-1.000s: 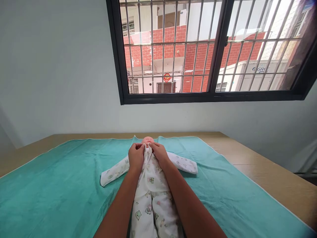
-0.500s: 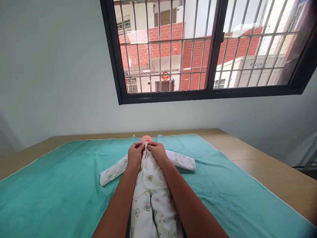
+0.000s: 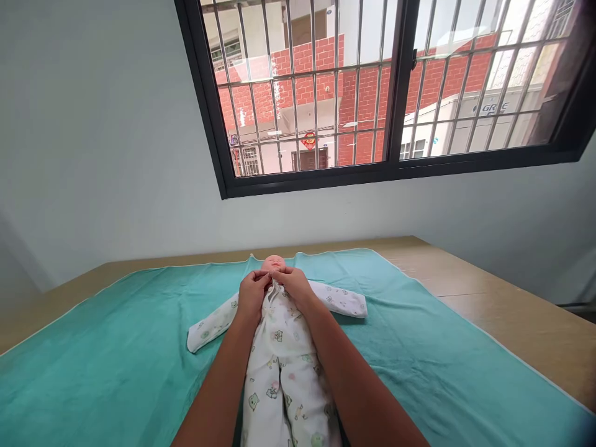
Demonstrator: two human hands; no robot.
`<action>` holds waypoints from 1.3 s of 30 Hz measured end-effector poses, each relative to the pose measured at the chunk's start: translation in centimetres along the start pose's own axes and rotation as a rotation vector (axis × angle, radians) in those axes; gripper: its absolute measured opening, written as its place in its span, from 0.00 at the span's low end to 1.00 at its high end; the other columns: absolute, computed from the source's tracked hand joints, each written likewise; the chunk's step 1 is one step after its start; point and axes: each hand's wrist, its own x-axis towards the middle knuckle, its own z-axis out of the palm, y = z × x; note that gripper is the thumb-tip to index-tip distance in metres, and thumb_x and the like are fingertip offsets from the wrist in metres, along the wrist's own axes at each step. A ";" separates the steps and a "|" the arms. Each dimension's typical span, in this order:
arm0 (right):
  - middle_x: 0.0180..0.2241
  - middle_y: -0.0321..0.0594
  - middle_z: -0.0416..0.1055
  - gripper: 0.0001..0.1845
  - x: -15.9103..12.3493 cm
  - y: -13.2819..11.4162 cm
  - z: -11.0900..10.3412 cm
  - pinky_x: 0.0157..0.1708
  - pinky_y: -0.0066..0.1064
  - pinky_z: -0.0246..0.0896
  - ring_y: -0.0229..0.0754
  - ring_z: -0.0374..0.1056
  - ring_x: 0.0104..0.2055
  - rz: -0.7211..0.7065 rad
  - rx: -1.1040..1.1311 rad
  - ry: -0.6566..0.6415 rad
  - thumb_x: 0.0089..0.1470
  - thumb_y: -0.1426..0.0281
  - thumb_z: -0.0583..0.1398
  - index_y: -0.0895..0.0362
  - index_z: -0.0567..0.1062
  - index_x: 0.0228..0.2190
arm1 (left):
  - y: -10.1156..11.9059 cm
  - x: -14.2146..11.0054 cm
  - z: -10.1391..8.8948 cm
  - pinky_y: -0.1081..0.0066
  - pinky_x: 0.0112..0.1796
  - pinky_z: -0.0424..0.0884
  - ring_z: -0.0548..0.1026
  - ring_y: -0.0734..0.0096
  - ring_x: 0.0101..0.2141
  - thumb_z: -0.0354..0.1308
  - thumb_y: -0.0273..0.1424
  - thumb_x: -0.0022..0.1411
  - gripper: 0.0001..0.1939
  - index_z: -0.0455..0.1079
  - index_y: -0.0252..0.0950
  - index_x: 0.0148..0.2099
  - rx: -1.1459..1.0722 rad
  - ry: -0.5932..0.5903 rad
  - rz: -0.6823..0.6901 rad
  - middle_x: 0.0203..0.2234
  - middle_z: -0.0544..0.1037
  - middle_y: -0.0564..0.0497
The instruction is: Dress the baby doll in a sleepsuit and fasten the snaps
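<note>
Head view.

Item: doll, lying on its back, pink head toward the far edge of the bench, body running down toward the wearer of the camera. Head partly covered at its lower side by the fingers.

Item: garment, white, long-sleeved and long-legged, small printed animal figures in green, pink and yellow; on the doll, in the middle of the cloth. Sleeves spread outward to either side: left sleeve slanting toward the near side, right sleeve lying flatter. Legs side by side, lower ends cut off by the picture edge. A fold gathers at the neckline.

Left hand: fingertips pinching the garment at the neckline, just below the doll's head.

Right hand: thumb and forefinger likewise pinching the neckline; fingertips of both hands nearly meeting. Both forearms reach in from the near side, flanking the garment.

Item: cloth, green, pale edging, lightly creased, covering most of the bench beneath the doll.

Bench: light wood, bare margin along its far and side edges.

Surroundings: wall, pale grey; window, dark frame, metal bars, red brickwork and a red hanging ornament beyond.
</note>
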 end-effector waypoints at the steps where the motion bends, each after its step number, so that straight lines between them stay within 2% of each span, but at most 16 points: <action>1: 0.20 0.30 0.64 0.13 0.0 0.0 0.0 0.22 0.24 0.48 0.31 0.55 0.23 0.001 0.004 0.002 0.40 0.61 0.64 0.59 0.75 0.24 | 0.0 0.0 0.0 0.73 0.28 0.67 0.70 0.76 0.24 0.66 0.33 0.43 0.14 0.70 0.32 0.33 0.008 0.001 0.002 0.22 0.75 0.54; 6: 0.19 0.29 0.61 0.13 0.1 0.2 -0.2 0.21 0.24 0.44 0.30 0.51 0.20 0.027 0.125 0.040 0.40 0.62 0.64 0.59 0.73 0.25 | 0.2 -0.2 0.0 0.72 0.29 0.67 0.71 0.74 0.25 0.64 0.33 0.44 0.13 0.71 0.33 0.33 0.048 0.016 0.011 0.23 0.75 0.53; 11: 0.19 0.29 0.60 0.14 0.3 0.6 -0.5 0.21 0.24 0.43 0.30 0.52 0.21 0.001 0.198 -0.014 0.40 0.61 0.64 0.59 0.73 0.26 | 0.2 -0.2 0.1 0.72 0.29 0.66 0.71 0.75 0.25 0.63 0.32 0.46 0.10 0.70 0.33 0.32 0.093 0.019 0.041 0.23 0.75 0.53; 16: 0.18 0.29 0.58 0.15 0.0 0.4 -0.4 0.21 0.25 0.43 0.30 0.50 0.21 -0.014 0.140 -0.050 0.40 0.60 0.65 0.59 0.73 0.25 | 0.4 -0.4 0.2 0.73 0.27 0.64 0.69 0.76 0.23 0.63 0.30 0.47 0.08 0.71 0.33 0.30 0.142 0.008 0.070 0.21 0.75 0.54; 23: 0.18 0.30 0.59 0.13 0.0 0.3 -0.1 0.23 0.26 0.44 0.31 0.51 0.22 -0.058 0.058 -0.004 0.41 0.61 0.64 0.59 0.74 0.24 | 0.6 -0.5 0.1 0.74 0.28 0.64 0.70 0.75 0.24 0.63 0.29 0.47 0.08 0.71 0.32 0.31 0.147 0.028 0.055 0.23 0.75 0.53; 31: 0.20 0.31 0.63 0.12 0.3 1.1 -0.2 0.23 0.26 0.45 0.32 0.51 0.23 -0.089 0.059 0.003 0.41 0.62 0.64 0.58 0.78 0.28 | 0.7 -0.6 0.2 0.73 0.29 0.65 0.70 0.75 0.25 0.63 0.30 0.47 0.09 0.72 0.32 0.33 0.140 0.022 0.048 0.24 0.76 0.52; 39: 0.20 0.31 0.65 0.10 -0.1 0.6 -0.2 0.24 0.26 0.46 0.32 0.53 0.23 -0.101 0.085 -0.021 0.41 0.64 0.65 0.59 0.79 0.26 | 0.2 -0.3 0.1 0.73 0.28 0.65 0.70 0.75 0.25 0.63 0.30 0.47 0.09 0.71 0.32 0.33 0.170 0.023 0.070 0.23 0.75 0.53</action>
